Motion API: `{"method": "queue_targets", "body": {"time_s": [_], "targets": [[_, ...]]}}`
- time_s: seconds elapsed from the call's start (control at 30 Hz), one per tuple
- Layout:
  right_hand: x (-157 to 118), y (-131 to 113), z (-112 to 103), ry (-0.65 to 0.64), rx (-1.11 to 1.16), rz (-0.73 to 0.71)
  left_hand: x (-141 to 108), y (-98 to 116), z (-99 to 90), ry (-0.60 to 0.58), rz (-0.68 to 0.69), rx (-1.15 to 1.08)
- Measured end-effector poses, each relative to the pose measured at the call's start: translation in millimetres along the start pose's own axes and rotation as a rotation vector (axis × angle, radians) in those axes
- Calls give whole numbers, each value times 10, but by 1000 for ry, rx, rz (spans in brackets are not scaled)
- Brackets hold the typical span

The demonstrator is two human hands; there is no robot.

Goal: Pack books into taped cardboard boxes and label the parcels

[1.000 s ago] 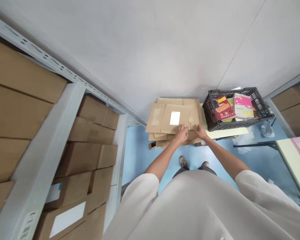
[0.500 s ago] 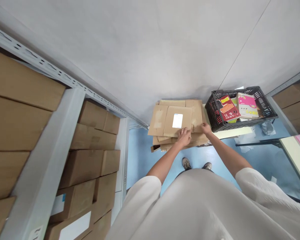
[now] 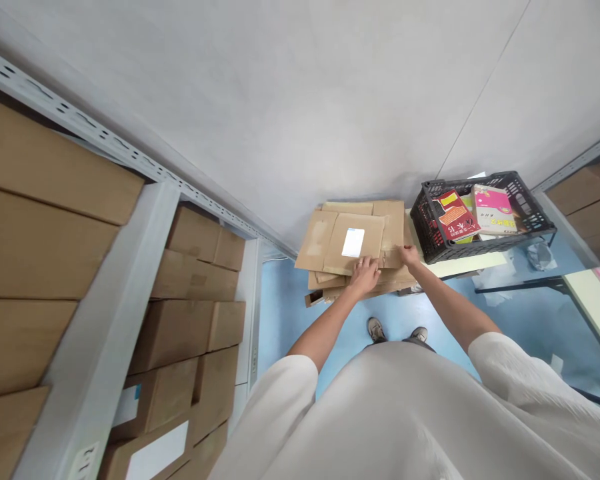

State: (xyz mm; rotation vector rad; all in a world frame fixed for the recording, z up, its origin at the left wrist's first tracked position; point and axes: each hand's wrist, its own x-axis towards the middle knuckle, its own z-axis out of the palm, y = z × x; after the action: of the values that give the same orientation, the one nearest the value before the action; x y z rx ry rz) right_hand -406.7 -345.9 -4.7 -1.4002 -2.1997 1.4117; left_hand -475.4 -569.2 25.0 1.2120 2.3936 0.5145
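Note:
A flattened cardboard box (image 3: 317, 241) with a white label (image 3: 353, 243) lies on top of a stack of flattened cardboard (image 3: 323, 283) against the wall. My left hand (image 3: 365, 275) rests on the near edge of its labelled panel, fingers stretched out over the board. At the right edge of the same box, my right hand (image 3: 407, 255) has its fingers closed, pinching the cardboard. Just right of that hand stands a black plastic crate (image 3: 440, 251) with several books in it, among them a red book (image 3: 455, 217) and a pink and white book (image 3: 494, 210).
Metal shelving (image 3: 145, 247) full of cardboard boxes (image 3: 185, 333) rises close on the left. A pale tabletop (image 3: 473, 265) carries the crate. Another table (image 3: 593, 307) and further boxes (image 3: 595, 207) are at the right. My shoes stand on the blue floor (image 3: 290, 313).
The top cardboard's labelled panel has turned slightly, its near edge a little lower. My right hand has shifted slightly left with the edge. The view has moved a little.

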Motion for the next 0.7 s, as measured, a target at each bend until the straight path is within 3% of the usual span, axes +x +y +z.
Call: {"method": "queue_targets", "body": {"time_s": [0.17, 0.33, 0.5, 0.7], "targets": [[-49, -282, -100, -23, 16, -45, 18, 98, -97, 108, -20, -9], [-112, -619, -412, 20, 45, -169, 55, 187, -178, 202, -26, -42], [-118, -788, -1034, 183, -23, -298, 126, 184, -224, 209, -39, -66], [-139, -744, -1958, 287, -37, -336, 269, 174, -86, 175, -76, -114]]}}
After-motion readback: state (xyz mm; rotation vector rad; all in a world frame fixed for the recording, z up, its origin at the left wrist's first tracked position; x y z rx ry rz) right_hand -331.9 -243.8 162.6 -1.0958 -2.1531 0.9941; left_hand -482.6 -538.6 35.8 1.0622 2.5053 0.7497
